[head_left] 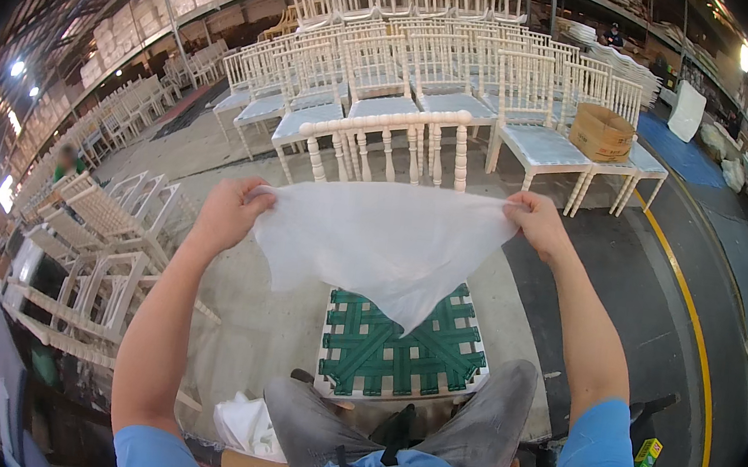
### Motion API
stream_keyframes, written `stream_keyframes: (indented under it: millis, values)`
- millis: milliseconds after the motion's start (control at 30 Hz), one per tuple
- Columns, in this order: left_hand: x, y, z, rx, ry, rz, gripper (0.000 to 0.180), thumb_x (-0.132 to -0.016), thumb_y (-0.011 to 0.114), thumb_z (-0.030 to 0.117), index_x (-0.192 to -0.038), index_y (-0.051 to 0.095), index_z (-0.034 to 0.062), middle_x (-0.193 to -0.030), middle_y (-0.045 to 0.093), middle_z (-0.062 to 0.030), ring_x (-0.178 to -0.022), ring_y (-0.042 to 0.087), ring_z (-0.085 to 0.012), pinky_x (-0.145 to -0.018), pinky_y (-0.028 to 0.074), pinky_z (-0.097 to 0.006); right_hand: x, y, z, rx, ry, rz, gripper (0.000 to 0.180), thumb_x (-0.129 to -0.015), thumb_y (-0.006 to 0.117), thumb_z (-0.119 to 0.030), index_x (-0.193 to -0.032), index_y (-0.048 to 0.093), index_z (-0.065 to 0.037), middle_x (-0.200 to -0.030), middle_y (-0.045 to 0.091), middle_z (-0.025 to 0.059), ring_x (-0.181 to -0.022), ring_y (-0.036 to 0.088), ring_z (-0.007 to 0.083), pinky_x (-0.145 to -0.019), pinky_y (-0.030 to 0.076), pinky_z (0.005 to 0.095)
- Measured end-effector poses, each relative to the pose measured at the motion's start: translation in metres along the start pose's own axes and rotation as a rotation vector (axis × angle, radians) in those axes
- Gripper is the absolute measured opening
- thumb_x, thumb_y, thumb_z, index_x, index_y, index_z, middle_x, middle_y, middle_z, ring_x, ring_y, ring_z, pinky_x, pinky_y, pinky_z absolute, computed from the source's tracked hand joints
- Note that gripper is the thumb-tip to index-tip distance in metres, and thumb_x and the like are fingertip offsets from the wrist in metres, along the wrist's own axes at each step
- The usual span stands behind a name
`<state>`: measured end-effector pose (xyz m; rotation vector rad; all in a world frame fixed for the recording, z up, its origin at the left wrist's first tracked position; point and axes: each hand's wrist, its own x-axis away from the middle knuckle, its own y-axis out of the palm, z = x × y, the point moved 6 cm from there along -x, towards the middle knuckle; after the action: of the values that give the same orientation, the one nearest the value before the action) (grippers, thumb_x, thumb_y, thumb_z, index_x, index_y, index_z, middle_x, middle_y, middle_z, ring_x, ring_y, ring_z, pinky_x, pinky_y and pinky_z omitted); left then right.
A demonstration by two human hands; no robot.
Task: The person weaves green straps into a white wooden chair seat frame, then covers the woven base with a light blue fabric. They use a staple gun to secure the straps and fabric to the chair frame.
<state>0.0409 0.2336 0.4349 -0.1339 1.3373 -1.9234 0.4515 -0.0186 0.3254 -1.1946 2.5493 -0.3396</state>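
Note:
Between my two hands a thin white fabric sheet [383, 234] hangs stretched along its top edge, its lower point drooping. My left hand [232, 211] pinches the left corner; my right hand [535, 221] pinches the right corner. Below the sheet is a chair seat woven from green webbing straps [398, 355] on a white frame, just in front of my knees. The sheet's lower tip overlaps the far part of the webbing. Behind the sheet rises a cream chair back [393, 140] with turned spindles.
Rows of cream chairs [383, 61] with pale seats fill the far side. A cardboard box [601, 133] rests on one seat. Chair frames [102, 214] are stacked at left. White cloth [249, 426] lies by my left leg; a small green and yellow box [647, 457] is at right.

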Motion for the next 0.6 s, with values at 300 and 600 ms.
stream_keyframes:
  millis: [300, 600]
  values:
    - [0.004, -0.043, -0.068, -0.442, -0.051, -0.112, 0.021, -0.091, 0.065, 0.015, -0.102, 0.071, -0.0019, -0.097, 0.071, -0.0248, -0.094, 0.067, -0.0435, -0.081, 0.051, -0.045, 0.064, 0.125, 0.025, -0.094, -0.018, -0.342, 0.018, -0.093, 0.071, -0.014, -0.103, 0.073, 0.001, -0.090, 0.074, 0.0075, -0.084, 0.069, 0.0145, -0.075, 0.055, 0.0313]
    - [0.101, -0.080, -0.064, -0.316, -0.161, -0.191, 0.019, -0.087, 0.066, 0.008, -0.102, 0.075, 0.0009, -0.091, 0.073, -0.0181, -0.084, 0.071, -0.0303, -0.076, 0.054, -0.040, -0.038, 0.208, -0.002, 0.023, -0.280, -0.168, 0.018, -0.092, 0.070, -0.016, -0.103, 0.074, -0.003, -0.095, 0.075, 0.0151, -0.092, 0.071, 0.0274, -0.082, 0.053, 0.0373]
